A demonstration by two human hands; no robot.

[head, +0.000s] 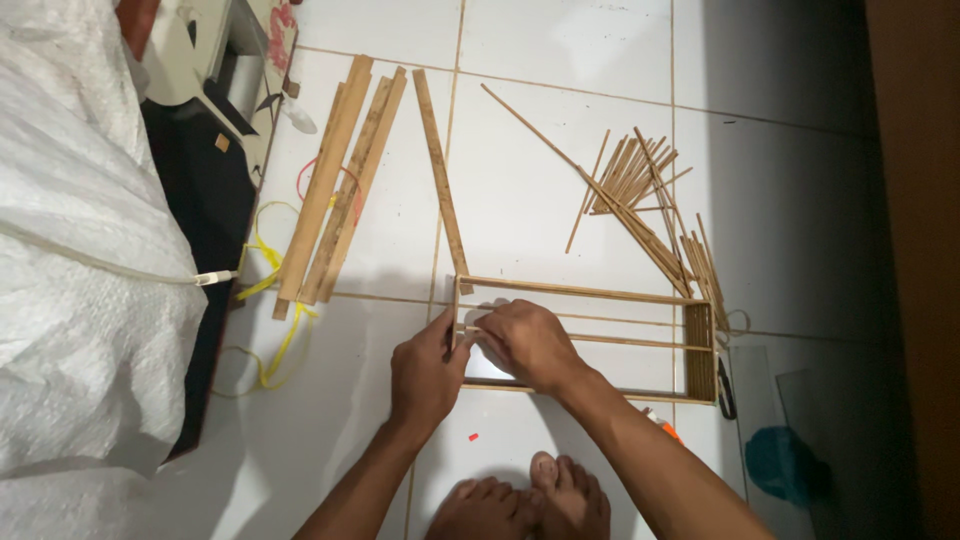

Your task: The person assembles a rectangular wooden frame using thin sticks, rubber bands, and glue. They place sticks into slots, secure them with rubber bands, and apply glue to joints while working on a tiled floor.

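Bamboo frame [590, 292] outline's done, rails half fitted; a thin rail [610, 341] is pinched shut by left hand [425, 375] and right hand [525, 342], loose sticks [630, 175] left unused on the floor.

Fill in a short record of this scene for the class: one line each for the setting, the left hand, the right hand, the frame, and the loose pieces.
Setting: white tiled floor
Left hand: grips the left end of the bamboo frame
Right hand: pinches a thin stick at that end
Frame: rectangular, flat on the floor
Loose pieces: flat slats upper left, thin sticks upper right
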